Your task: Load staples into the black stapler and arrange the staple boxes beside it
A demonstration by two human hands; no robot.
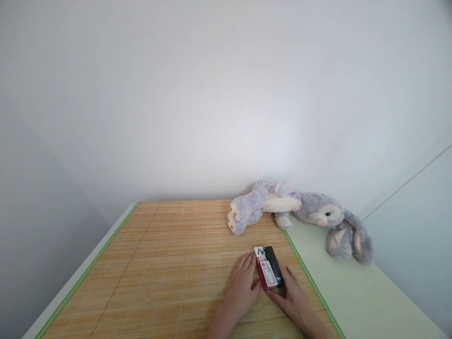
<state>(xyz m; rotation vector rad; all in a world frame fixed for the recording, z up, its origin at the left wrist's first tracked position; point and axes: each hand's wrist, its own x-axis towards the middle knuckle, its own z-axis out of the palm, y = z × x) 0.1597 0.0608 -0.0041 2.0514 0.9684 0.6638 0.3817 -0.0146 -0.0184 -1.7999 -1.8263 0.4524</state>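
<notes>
A small red and white box (pixel 265 269) lies on the bamboo mat (pixel 169 273), with a black oblong object (pixel 274 264) right beside it on its right. My left hand (pixel 243 287) rests flat on the mat, fingers stretched out and touching the box's left side. My right hand (pixel 294 296) lies at the near right end of the two items, fingers extended against the black object and the box's near end. Neither hand is wrapped round anything.
A grey and cream plush rabbit (pixel 300 209) lies on its side at the mat's far right corner, against the white wall. The mat has a green border (pixel 307 278), with a pale surface (pixel 353 292) to its right.
</notes>
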